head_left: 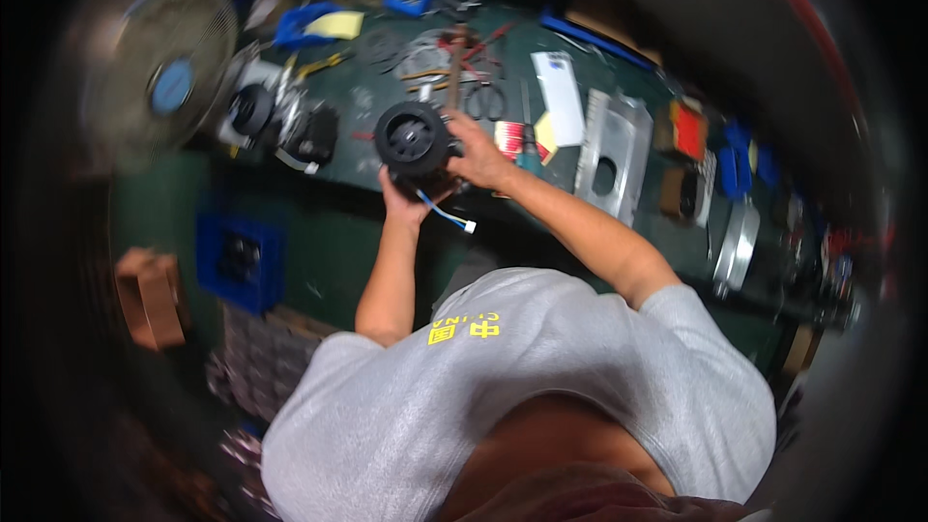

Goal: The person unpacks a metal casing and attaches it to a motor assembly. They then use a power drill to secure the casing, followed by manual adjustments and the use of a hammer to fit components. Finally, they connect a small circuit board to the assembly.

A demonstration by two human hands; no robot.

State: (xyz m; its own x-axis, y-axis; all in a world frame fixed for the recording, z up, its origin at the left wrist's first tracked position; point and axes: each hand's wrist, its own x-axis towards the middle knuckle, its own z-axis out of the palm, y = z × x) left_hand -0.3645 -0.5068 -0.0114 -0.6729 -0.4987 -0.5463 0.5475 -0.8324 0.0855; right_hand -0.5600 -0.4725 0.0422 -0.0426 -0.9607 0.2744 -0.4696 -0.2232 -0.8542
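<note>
Between my two hands, above the near edge of the bench, is a black motor-like unit [411, 138] with a round, ribbed, vaned end facing up. My left hand [404, 201] is closed around its underside, the fingers partly hidden beneath it. On its right side my right hand [476, 153] grips it with curled fingers. A thin bundle of blue and pale wires [432, 207] hangs from the unit and ends in a small white connector [470, 226]. A hammer-like tool with a brown handle [455, 77] lies just beyond.
On the green bench [367, 97], scissors [485, 101], a white sheet [559, 97] and a metal housing [615, 155] lie ahead and right. More black motor units [311, 132] sit left, beside a fan [164, 68]. A blue crate [239, 261] and cardboard box [152, 298] are lower left.
</note>
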